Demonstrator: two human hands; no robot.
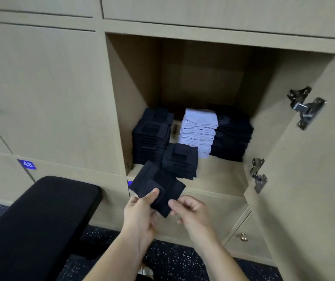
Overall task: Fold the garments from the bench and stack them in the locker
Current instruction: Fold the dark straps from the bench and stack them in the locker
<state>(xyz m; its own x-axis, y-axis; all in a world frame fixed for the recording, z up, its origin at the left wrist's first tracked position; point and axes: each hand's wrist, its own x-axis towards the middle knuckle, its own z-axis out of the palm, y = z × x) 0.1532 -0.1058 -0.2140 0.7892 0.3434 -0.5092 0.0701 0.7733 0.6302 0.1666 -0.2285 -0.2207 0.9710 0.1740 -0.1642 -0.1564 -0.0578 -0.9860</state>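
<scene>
Garment (162, 185) looks soft, light and floppy, best held at its folded near edge, where the left hand (142, 207) pinches it; whether the curled right hand (191, 211) grips it I cannot tell

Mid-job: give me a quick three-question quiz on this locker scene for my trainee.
1. True or false: the locker door stands open.
2. The left hand grips: A a folded dark garment, B a white towel, C a hanger?
3. Fill in: between the left dark stack and the right dark stack stands a ____ stack.
Key: 1 true; 2 A; 3 white.
</scene>
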